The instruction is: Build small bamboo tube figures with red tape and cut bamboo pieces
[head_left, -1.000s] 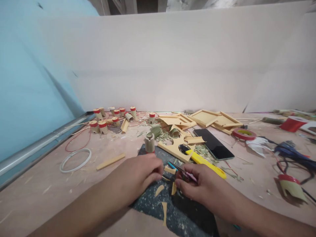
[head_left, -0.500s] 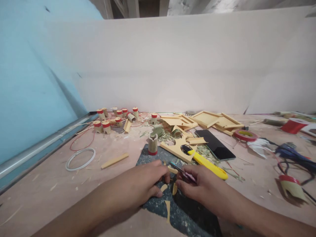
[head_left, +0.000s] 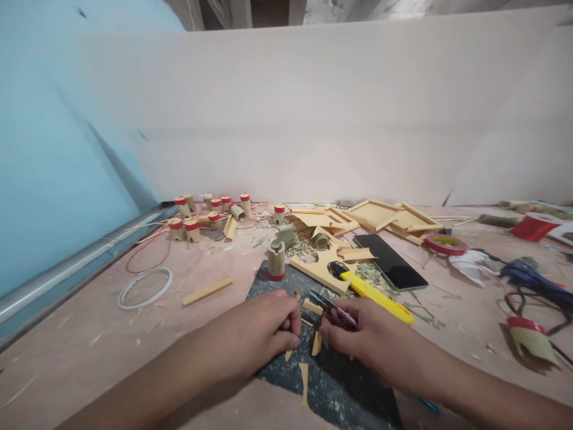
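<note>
My right hand (head_left: 347, 328) is closed round a pair of small scissors (head_left: 333, 309) with pinkish handles, its dark blades pointing up and left. My left hand (head_left: 275, 325) is beside it with curled fingers, thumb near the fingertips; whatever they may hold is hidden. Both hands are over a dark speckled board (head_left: 331, 382). Thin wood offcuts (head_left: 304, 382) lie on the board around and below the fingers. At the board's far end a bamboo tube (head_left: 276, 263) stands upright, notched rim on top and a red band at its base.
A yellow utility knife (head_left: 376, 297) rests by a cut wooden sheet (head_left: 320, 272). Behind are a phone (head_left: 391, 263), wooden trays (head_left: 373, 215) and bamboo shavings. Several red-banded bamboo cups (head_left: 192, 230) stand back left, near a white ring (head_left: 145, 288). Red tape (head_left: 445, 245) and wires are right.
My left hand has turned slightly and its fingers have curled closer together. The scissors show more of their blades, apart from the left fingers. Scraps beneath the hands have shifted.
</note>
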Tool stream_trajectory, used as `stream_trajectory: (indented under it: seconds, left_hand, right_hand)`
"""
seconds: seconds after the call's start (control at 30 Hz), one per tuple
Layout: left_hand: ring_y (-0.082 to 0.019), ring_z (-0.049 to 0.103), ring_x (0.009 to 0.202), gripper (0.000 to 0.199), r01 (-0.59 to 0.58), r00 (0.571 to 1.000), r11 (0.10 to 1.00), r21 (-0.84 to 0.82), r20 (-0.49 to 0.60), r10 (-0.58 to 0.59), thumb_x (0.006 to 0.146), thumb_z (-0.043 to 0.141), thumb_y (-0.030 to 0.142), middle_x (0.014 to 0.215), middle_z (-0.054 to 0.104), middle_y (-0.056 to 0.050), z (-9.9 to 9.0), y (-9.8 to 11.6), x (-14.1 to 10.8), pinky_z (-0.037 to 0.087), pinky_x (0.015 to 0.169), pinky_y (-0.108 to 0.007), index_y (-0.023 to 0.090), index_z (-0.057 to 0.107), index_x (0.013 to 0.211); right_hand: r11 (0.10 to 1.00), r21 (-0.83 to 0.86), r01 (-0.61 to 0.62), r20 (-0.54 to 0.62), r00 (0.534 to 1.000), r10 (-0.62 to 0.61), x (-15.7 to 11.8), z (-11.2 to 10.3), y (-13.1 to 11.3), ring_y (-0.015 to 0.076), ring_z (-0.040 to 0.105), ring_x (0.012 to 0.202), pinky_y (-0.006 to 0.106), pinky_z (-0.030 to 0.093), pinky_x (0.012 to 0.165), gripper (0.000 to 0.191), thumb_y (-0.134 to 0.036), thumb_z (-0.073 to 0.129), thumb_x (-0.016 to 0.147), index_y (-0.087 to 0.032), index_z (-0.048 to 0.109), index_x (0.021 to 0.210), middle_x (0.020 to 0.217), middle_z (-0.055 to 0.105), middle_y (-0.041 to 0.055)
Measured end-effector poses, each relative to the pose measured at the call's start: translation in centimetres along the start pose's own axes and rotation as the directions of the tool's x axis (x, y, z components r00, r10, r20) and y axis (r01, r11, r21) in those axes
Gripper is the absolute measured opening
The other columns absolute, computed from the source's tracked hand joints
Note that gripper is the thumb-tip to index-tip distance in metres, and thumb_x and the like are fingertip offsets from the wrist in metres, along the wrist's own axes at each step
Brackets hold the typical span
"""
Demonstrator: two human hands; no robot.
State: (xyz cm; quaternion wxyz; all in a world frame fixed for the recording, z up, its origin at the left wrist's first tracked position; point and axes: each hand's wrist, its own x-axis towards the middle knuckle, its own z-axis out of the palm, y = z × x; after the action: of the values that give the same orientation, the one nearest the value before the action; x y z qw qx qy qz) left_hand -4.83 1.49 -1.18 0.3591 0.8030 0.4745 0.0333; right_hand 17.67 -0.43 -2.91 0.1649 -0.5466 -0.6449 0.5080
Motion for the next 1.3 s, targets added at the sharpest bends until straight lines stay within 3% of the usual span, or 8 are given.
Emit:
stream_trajectory:
  seconds: [0.27, 0.43, 0.63, 0.73, 0.8, 1.0, 1.17, 1.3]
  left_hand:
    - [-0.018, 0.057, 0.071, 0.013, 0.093, 0.994, 0.986, -0.137, -0.050, -0.101, 0.101, 0.058, 0.032, 0.075, 0.060, 0.005, -1.0, 1.6, -0.4, 0.037, 0.063, -0.027, 0.024, 0.063, 0.093]
    - [-0.017, 0.060, 0.073, 0.005, 0.093, 0.993, 0.964, -0.250, -0.046, -0.107, 0.098, 0.060, 0.027, 0.081, 0.064, 0.004, -1.0, 1.4, 0.1, 0.043, 0.067, -0.026, 0.023, 0.061, 0.099]
    - [-0.013, 0.059, 0.060, 0.006, 0.107, 0.987, 0.912, -0.396, 0.150, -0.050, 0.092, 0.063, 0.027, 0.078, 0.063, 0.005, -0.2, 1.3, -0.2, 0.045, 0.058, -0.022, 0.022, 0.063, 0.094]
    - [-0.011, 0.056, 0.051, 0.004, 0.191, 0.926, 0.860, -0.473, 0.377, 0.002, 0.088, 0.064, 0.024, 0.076, 0.066, 0.005, 0.3, 1.6, -0.9, 0.045, 0.055, -0.021, 0.024, 0.062, 0.092]
    - [-0.010, 0.055, 0.049, 0.005, 0.227, 0.886, 0.837, -0.499, 0.463, 0.036, 0.085, 0.064, 0.022, 0.077, 0.068, 0.005, 0.8, 1.7, -1.1, 0.045, 0.056, -0.020, 0.024, 0.062, 0.089]
    - [-0.011, 0.057, 0.054, 0.013, 0.187, 0.929, 0.771, -0.609, 0.364, 0.062, 0.084, 0.072, 0.031, 0.085, 0.067, 0.002, 2.0, 0.9, -0.5, 0.047, 0.054, -0.021, 0.024, 0.063, 0.091]
    - [-0.011, 0.061, 0.054, 0.006, 0.102, 0.943, 0.860, -0.500, 0.325, 0.077, 0.091, 0.065, 0.028, 0.078, 0.059, 0.006, 1.4, 1.1, -0.8, 0.049, 0.056, -0.021, 0.025, 0.060, 0.091]
    - [-0.014, 0.061, 0.062, 0.013, -0.045, 0.957, 0.991, -0.126, 0.281, 0.079, 0.093, 0.062, 0.017, 0.075, 0.062, 0.006, 0.3, 2.4, -2.4, 0.039, 0.056, -0.023, 0.029, 0.065, 0.091]
  right_hand:
    - [0.999, 0.030, 0.010, -0.016, 1.000, -0.009, 0.5, -0.7, 0.7, 0.0107, 0.030, 0.050, 0.024, 0.023, 0.044, 0.035, -0.039, 0.068, 0.094, -0.025, 0.045, 0.072, 0.059, 0.033, -0.0097]
    - [0.998, 0.018, 0.052, -0.005, 0.999, -0.052, 0.4, -1.2, 1.2, 0.0120, 0.031, 0.055, 0.025, 0.024, 0.049, 0.034, -0.041, 0.067, 0.095, -0.025, 0.046, 0.074, 0.063, 0.034, -0.0087]
    - [0.994, -0.041, 0.104, 0.039, 0.994, -0.102, -0.3, -2.2, 1.0, 0.0132, 0.031, 0.063, 0.027, 0.026, 0.055, 0.029, -0.024, 0.071, 0.085, -0.023, 0.048, 0.068, 0.065, 0.037, -0.0072]
    - [0.992, -0.065, 0.112, 0.018, 0.994, -0.111, -0.5, -2.5, 0.6, 0.0135, 0.032, 0.063, 0.028, 0.025, 0.056, 0.031, -0.025, 0.071, 0.086, -0.023, 0.047, 0.066, 0.065, 0.038, -0.0069]
    - [0.991, -0.075, 0.113, -0.003, 0.994, -0.114, -0.5, -2.6, 0.4, 0.0134, 0.032, 0.063, 0.028, 0.025, 0.055, 0.034, -0.027, 0.070, 0.087, -0.023, 0.045, 0.065, 0.064, 0.037, -0.0070]
    - [0.995, -0.059, 0.084, -0.036, 0.996, -0.086, -0.6, -2.9, 0.0, 0.0099, 0.033, 0.051, 0.026, 0.024, 0.048, 0.034, -0.026, 0.069, 0.089, -0.024, 0.044, 0.066, 0.059, 0.037, -0.0088]
    - [0.999, -0.019, 0.044, -0.050, 0.998, -0.044, -1.1, -3.6, -0.6, 0.0072, 0.031, 0.041, 0.024, 0.022, 0.039, 0.034, -0.029, 0.070, 0.090, -0.025, 0.043, 0.069, 0.058, 0.033, -0.0109]
    - [0.999, 0.002, 0.050, -0.060, 0.997, -0.049, -1.3, -3.9, -0.8, 0.0068, 0.028, 0.044, 0.022, 0.023, 0.039, 0.036, -0.030, 0.071, 0.091, -0.025, 0.042, 0.070, 0.060, 0.032, -0.0111]
